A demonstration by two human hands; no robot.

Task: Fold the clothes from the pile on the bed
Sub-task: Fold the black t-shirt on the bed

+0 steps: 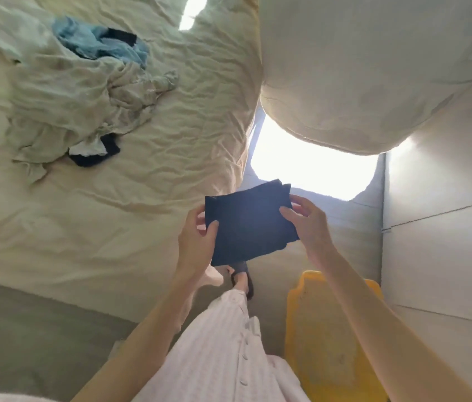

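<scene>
A small dark navy garment point(250, 223), folded into a flat rectangle, hangs in the air off the bed's right edge. My left hand point(197, 242) pinches its left side, thumb on top. At the garment's right side my right hand point(307, 224) pinches it between thumb and fingers. On the cream sheet of the bed point(130, 204), at the upper left, lies the pile point(84, 91): crumpled cream cloth, a light blue garment point(98, 43), a dark piece point(120, 37), and a dark-and-white piece point(94, 150) at its near edge.
A large white duvet or pillow point(374, 74) bulges at the upper right, with bright light below it. A yellow plastic object point(324, 338) stands on the floor by the white wall point(443, 242). My pale dress and feet are below my hands.
</scene>
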